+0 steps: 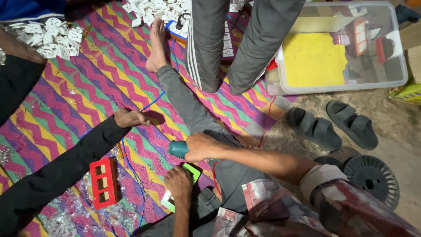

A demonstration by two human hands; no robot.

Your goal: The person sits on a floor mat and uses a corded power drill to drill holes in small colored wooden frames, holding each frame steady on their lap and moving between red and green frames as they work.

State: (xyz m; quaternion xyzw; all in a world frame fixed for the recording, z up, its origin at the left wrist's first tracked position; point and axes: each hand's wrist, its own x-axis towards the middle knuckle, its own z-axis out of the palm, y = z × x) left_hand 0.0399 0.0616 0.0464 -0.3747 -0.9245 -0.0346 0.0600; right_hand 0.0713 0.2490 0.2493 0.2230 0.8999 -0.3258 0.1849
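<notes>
My right hand (pixel 202 147) is closed around a teal handled tool (pixel 178 149), held just above my grey-trousered leg (pixel 186 101). Just below it, my left hand (pixel 180 183) grips a flat green plate (pixel 192 171) with a white edge, pressing it against my lap. The plate is mostly hidden under the fingers. The tool's tip is hidden by my hand. A blue wire (pixel 131 169) runs across the mat to the left of both hands.
A red three-slot socket box (pixel 104 182) lies on the zigzag mat (pixel 79 96), beside a black-trousered leg with a bare foot (pixel 131 117). Another person's grey-trousered legs (pixel 232 44) stand ahead. White socket parts (pixel 55 37), a clear tub (pixel 342 48), sandals (pixel 331 125) and black spools (pixel 370 177) surround.
</notes>
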